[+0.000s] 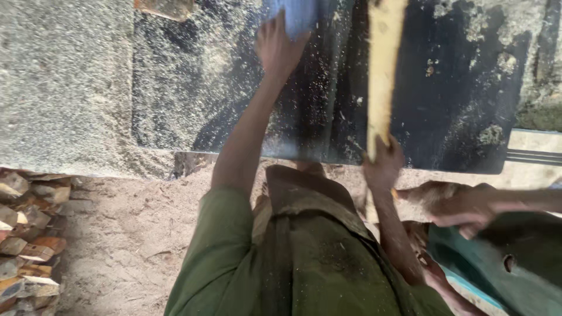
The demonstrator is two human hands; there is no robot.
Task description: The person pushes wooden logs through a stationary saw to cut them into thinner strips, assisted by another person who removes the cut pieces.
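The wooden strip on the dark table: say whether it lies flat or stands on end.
Flat. The wooden strip lies lengthwise on the dark table, its near end gripped by the right hand.

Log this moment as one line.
left hand: on blue block | right hand: gripping wooden plank | surface: dark sawdusty table

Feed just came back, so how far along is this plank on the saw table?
Done: sawdust coats the dark table and cut offcuts lie stacked at lower left. In hand: the right hand grips the near end of the pale plank; the left hand rests on a blue piece. Left: the plank lies in one piece.
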